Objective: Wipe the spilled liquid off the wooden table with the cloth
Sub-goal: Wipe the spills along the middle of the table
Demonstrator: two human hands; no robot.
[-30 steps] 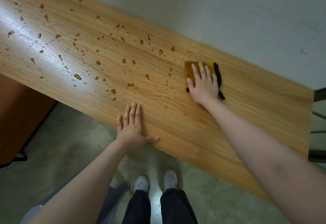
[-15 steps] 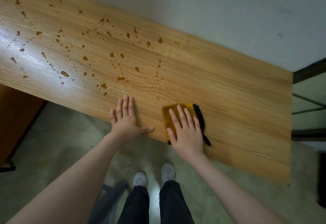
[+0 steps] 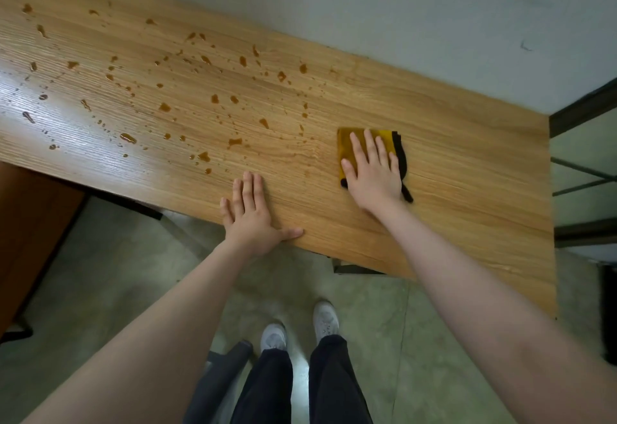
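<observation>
The right hand [image 3: 374, 170] presses flat, fingers straight, on the yellow cloth [image 3: 347, 143], which lies on the tabletop [image 3: 467, 190] just right of the spilled liquid [image 3: 213, 100]. The left hand [image 3: 250, 213] rests open and flat at the tabletop's near edge, left of the cloth. The wood around and right of the cloth looks dry; brown drops left of the cloth still cover most of the surface, so most of the wiping remains.

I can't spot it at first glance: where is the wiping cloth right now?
In the head view the yellow cloth lies flat on the wooden table, right of the brown droplets, pressed under the right hand.
</observation>
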